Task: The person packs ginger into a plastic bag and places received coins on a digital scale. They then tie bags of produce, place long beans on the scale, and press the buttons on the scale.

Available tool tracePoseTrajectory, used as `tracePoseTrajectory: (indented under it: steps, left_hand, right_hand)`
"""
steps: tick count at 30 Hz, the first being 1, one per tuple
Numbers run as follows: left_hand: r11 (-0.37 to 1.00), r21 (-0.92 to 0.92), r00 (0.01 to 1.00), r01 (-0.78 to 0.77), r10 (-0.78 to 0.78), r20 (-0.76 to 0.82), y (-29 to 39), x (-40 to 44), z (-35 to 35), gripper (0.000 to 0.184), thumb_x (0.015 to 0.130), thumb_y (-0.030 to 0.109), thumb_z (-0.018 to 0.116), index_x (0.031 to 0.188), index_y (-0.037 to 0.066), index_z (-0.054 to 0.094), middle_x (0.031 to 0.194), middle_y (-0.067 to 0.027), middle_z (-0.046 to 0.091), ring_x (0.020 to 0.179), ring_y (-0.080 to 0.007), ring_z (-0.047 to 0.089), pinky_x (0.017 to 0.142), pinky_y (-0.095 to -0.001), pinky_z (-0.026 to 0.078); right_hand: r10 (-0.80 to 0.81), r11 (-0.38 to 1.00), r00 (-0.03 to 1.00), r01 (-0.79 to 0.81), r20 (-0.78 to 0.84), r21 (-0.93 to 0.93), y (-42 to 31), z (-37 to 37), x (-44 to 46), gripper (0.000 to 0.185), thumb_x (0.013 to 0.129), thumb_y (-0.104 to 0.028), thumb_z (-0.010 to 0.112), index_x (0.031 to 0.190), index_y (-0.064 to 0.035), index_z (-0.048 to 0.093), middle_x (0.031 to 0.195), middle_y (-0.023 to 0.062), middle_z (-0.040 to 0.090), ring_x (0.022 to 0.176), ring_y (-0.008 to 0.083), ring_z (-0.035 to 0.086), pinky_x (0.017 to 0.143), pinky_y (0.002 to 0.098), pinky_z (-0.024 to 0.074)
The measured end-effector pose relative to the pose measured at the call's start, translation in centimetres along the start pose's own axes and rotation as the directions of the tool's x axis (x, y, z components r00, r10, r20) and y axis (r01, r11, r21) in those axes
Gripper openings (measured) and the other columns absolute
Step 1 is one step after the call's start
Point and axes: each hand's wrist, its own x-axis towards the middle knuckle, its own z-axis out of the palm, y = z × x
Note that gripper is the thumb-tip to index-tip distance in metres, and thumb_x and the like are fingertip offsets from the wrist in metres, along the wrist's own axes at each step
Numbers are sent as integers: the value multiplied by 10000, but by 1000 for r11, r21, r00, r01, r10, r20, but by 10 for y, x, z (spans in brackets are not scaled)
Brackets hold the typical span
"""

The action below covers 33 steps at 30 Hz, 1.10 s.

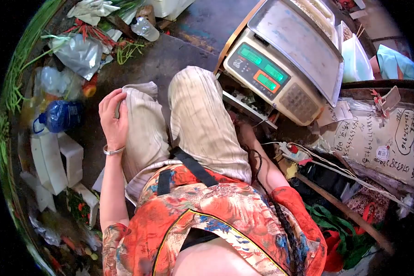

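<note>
Pale trousers (200, 108) cover the person's two knees in the head camera's downward view, just left of the weighing scale (234, 60) and closer to the wearer. The left hand (112, 110), with a silver-coloured bracelet (113, 151) at its wrist, rests against the outer side of the left trouser leg, well left of the scale; its fingers are loosely bent. The right forearm (267, 168) runs up towards the near-left edge of the scale. There the right hand (238, 120) appears mostly lost in shadow, near a white-edged compartment (249, 109) beneath the scale, so its grip cannot be told. The scale carries a broad metal tray (299, 41) and lit green displays. To the scale's near right lies a white surface (377, 142) covered in handwritten numbers. Far to the scale's left are a blue container (62, 116), white foam pieces (48, 161), a silvery plastic bag (80, 53) and a clear bottle (145, 29).
</note>
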Motion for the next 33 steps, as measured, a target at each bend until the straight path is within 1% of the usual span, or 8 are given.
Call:
tracePoseTrajectory:
  steps: [5,10,16,21,25,27,29,33]
  left_hand:
    - [1000,1,1000,-5,5,-3,-1,0,1,188,862,-8,599,1029,41,670,1156,-85,646,1095,-270,564,962,-360,431]
    - [1000,-19,1000,-5,5,-6,-3,2,2,180,870,2,597,1032,39,667,1160,-88,644,1094,-272,563,960,-363,432]
    - [1000,-12,1000,-1,1,10,-5,-1,0,185,875,4,591,1042,32,665,1180,-89,638,1106,-271,555,960,-367,429]
    - [998,-60,1000,-11,11,-4,-7,-1,1,195,866,0,590,1043,30,665,1175,-96,640,1102,-277,559,964,-368,426]
    - [997,-21,997,-74,73,-36,-13,0,4,208,818,-1,604,1010,42,671,1148,-121,649,1087,-312,576,963,-402,433]
    - [995,5,993,-97,97,-69,-17,-2,5,189,804,34,631,987,44,672,1126,-128,657,1071,-325,587,963,-424,435]
    - [997,14,993,-73,74,-96,-11,-2,3,192,792,68,657,981,38,673,1101,-132,662,1050,-329,595,955,-428,439]
    - [997,19,990,-74,75,-123,-6,-2,-1,187,788,83,666,971,52,679,1083,-111,667,1058,-315,588,931,-423,441]
  right_hand:
    - [78,977,987,-48,-139,210,-59,16,-30,178,946,-141,576,1052,0,601,901,82,654,928,222,654,832,302,549]
    - [-49,881,943,196,-329,431,-101,45,-39,310,971,-101,527,1209,95,488,1088,227,620,1017,296,633,904,376,555]
    - [-165,986,929,149,-332,-73,-77,10,-66,268,991,-168,547,1207,-14,582,1018,95,666,909,200,638,773,300,524]
    - [-294,930,816,123,-497,-347,-75,-15,-77,323,963,-199,600,1205,13,569,1033,119,640,904,214,616,785,337,514]
    - [-567,804,490,152,-662,-575,-69,-82,-42,230,899,-88,610,1128,-71,595,886,4,598,647,99,531,534,258,445]
    - [-767,638,519,557,-377,-532,-64,-162,3,275,866,-110,661,1136,-94,607,863,-1,593,621,96,490,512,250,413]
    - [-425,893,654,188,-626,-409,-96,-87,-22,300,874,-199,695,1148,-123,597,796,-2,580,578,118,461,477,271,383]
    - [-215,964,761,64,-613,-259,-111,-65,-27,276,899,-351,654,1097,-172,585,763,56,649,448,111,441,350,250,265]
